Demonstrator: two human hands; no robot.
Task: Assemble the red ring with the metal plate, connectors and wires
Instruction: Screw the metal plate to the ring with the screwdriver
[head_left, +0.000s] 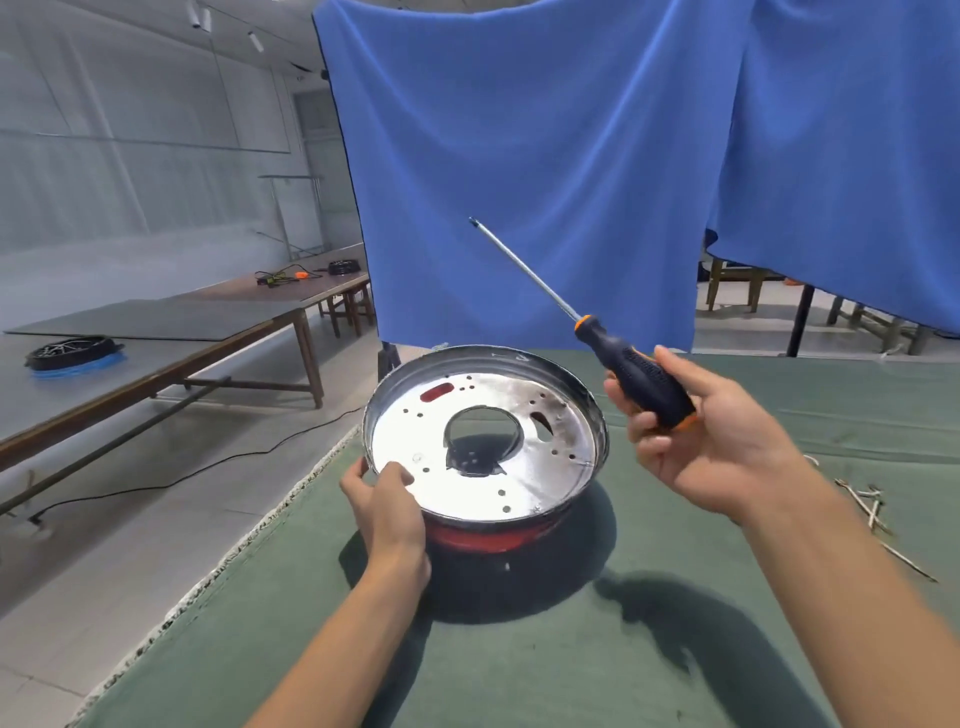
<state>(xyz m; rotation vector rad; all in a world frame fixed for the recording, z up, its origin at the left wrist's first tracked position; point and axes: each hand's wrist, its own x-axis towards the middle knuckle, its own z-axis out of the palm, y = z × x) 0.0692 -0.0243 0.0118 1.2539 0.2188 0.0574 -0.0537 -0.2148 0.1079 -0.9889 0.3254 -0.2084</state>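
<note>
A shiny round metal plate (550, 467) with a raised rim, a large centre hole and several small holes sits on top of the red ring (488, 538), whose edge shows below the plate's near side. My left hand (387, 506) grips the plate's near-left rim, thumb on the inside. My right hand (711, 436) is raised to the right of the plate and holds a screwdriver (641, 376) by its black and orange handle. Its long shaft points up and to the left, away from the plate.
The plate and ring rest on a green cloth table (597, 649). Thin wires or ties (872, 512) lie at the table's right. A blue curtain (597, 156) hangs behind. Long tables (171, 332) with a dark ring part (72, 353) stand to the left.
</note>
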